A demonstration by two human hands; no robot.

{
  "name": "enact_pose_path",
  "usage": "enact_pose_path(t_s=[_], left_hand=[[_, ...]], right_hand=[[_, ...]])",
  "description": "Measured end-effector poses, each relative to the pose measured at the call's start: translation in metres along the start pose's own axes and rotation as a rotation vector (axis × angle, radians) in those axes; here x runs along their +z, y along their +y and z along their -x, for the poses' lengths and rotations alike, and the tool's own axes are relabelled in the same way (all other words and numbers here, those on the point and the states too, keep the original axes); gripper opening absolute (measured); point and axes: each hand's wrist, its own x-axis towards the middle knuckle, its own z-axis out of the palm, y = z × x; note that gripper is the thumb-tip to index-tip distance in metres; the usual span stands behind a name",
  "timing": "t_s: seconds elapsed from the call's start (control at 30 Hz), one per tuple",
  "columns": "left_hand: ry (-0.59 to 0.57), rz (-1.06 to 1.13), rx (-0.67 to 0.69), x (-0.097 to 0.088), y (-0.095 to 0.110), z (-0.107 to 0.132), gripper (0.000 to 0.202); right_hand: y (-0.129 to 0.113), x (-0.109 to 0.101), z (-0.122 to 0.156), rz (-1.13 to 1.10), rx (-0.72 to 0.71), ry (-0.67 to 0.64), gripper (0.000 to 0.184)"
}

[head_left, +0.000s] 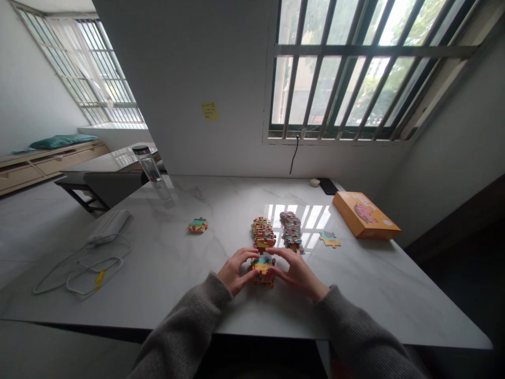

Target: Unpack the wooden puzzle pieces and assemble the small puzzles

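Note:
A small stack of colourful jigsaw pieces [263, 269] rests on the white marble table [189, 284], close to the front edge. My left hand [235, 271] cups its left side with curled fingers. My right hand [296, 270] presses against its right side, fingers bent over the top. Just behind lie two more rows of stacked pieces, one orange-toned [262, 233] and one darker [291, 230]. A single loose piece [330, 239] lies to the right, and a small joined cluster [198, 225] sits apart to the left.
An orange puzzle box [365, 215] lies at the right. A clear water bottle [151, 167] stands at the back left. A white power adapter [107, 226] with looped cable [84, 271] lies at the left. A dark phone [327, 186] sits near the wall.

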Motion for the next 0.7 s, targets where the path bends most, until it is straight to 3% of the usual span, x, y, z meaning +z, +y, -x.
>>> enact_pose_path(t_s=[0.23, 0.53, 0.7], left_hand=[[0.008, 0.04, -0.01, -0.001, 0.001, -0.001, 0.029], [0.004, 0.14, -0.135, -0.006, 0.01, -0.003, 0.029], [0.058, 0.135, -0.104, -0.006, 0.012, -0.004, 0.027]], right_hand=[[-0.001, 0.0, 0.0, -0.026, -0.029, 0.017, 0.039], [-0.002, 0.001, -0.001, -0.085, -0.011, 0.009, 0.038], [-0.003, 0.003, -0.001, -0.092, -0.026, 0.009, 0.038]])
